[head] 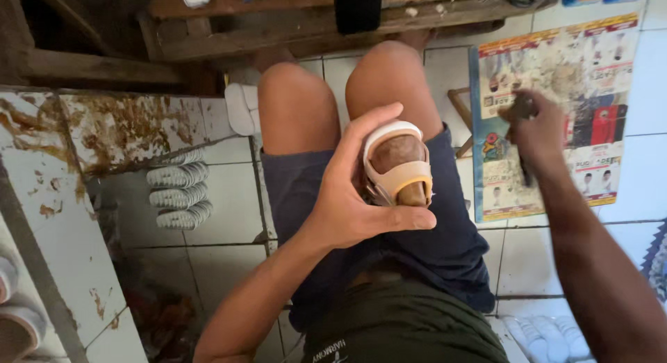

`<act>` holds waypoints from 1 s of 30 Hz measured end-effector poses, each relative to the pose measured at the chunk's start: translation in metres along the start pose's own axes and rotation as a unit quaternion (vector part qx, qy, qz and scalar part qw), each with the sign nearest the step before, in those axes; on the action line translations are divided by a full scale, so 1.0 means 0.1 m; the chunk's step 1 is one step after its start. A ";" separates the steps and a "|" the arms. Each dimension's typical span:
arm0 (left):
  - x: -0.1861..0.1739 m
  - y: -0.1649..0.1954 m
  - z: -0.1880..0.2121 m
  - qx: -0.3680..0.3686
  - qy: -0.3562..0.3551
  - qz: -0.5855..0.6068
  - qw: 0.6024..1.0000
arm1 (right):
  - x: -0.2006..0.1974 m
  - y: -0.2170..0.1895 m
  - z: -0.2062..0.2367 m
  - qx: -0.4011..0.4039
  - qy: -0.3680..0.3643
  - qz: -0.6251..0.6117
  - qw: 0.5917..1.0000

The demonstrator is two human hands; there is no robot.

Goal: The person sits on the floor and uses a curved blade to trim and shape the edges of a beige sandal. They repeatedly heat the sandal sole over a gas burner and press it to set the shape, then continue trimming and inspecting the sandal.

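Floor: tiled floor [229, 217], poster [556, 113] at your right
Left hand [361, 196]: grasps sandal [397, 165] steady on your lap
Right hand [535, 130]: clenched on dark tool [524, 109] over poster

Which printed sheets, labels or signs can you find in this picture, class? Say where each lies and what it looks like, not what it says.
Printed poster: flat on the tiled floor at the right, under the right hand; rectangular, blue border, pale stained middle, small red, yellow and dark pictures.
Waistband print: small white lettering on the dark green garment, bottom centre.
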State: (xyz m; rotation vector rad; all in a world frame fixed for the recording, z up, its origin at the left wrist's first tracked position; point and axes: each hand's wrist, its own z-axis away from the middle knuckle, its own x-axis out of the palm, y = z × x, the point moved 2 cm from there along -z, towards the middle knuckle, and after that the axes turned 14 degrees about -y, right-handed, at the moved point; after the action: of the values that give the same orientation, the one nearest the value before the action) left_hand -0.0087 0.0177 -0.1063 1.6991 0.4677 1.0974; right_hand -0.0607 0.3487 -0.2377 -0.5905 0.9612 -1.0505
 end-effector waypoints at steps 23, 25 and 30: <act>0.37 0.16 -0.10 0.028 -0.070 -0.218 0.973 | 0.67 -1.45 1.68 -0.472 -0.007 0.163 0.866; 0.38 0.17 -0.06 0.026 -0.092 -0.207 0.974 | 0.65 -1.44 1.64 -0.439 -0.070 0.058 0.894; 0.45 0.17 0.04 0.025 -0.092 -0.177 0.980 | 0.62 -1.33 1.59 -0.267 -0.293 -0.193 0.898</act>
State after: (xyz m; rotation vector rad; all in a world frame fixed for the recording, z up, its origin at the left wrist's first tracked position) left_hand 0.0146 0.0420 -0.0714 1.6634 0.6529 0.6698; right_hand 0.0295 0.2332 -0.0791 -1.5100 0.5888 -0.8556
